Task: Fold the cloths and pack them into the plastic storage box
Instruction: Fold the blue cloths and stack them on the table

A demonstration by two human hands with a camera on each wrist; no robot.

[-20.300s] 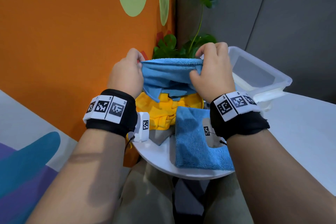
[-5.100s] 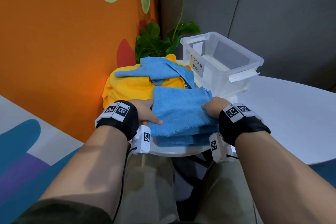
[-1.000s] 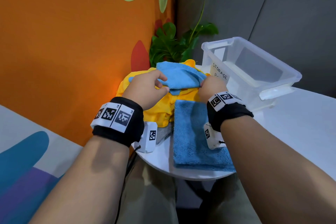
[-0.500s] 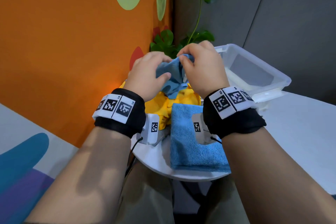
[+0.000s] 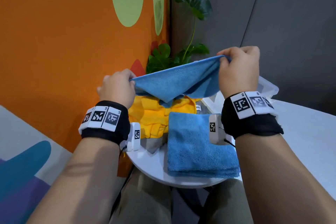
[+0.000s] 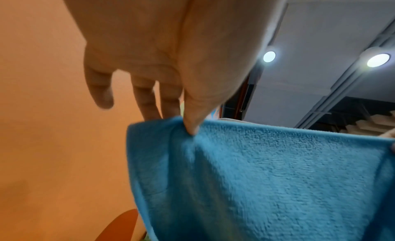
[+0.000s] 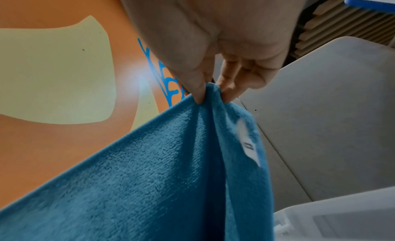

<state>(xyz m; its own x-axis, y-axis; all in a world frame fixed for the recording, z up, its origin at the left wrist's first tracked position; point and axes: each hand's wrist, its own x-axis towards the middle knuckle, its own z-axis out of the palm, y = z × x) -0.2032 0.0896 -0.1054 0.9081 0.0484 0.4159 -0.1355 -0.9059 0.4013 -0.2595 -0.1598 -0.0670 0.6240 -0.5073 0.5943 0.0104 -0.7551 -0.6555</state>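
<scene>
A blue cloth [image 5: 174,82] hangs stretched in the air between both hands, above the yellow cloths [image 5: 151,120]. My left hand [image 5: 118,87] pinches its left corner [image 6: 188,129] between thumb and fingers. My right hand [image 5: 236,71] pinches the right corner [image 7: 210,95], held higher; a white label [image 7: 249,143] shows near it. A folded blue cloth [image 5: 198,147] lies on the white table [image 5: 300,132] in front of me. The clear plastic storage box [image 5: 267,87] stands behind my right wrist, mostly hidden.
An orange wall [image 5: 63,51] runs close on the left. A green plant [image 5: 181,54] stands in the corner behind the cloths, with grey panels [image 5: 281,23] to the right. The table's round near edge [image 5: 163,178] sits just above my lap.
Both hands have lifted the blue cloth off the yellow pile and drawn apart, spreading it from a bunched lump into a taut sheet; the right hand rose higher.
</scene>
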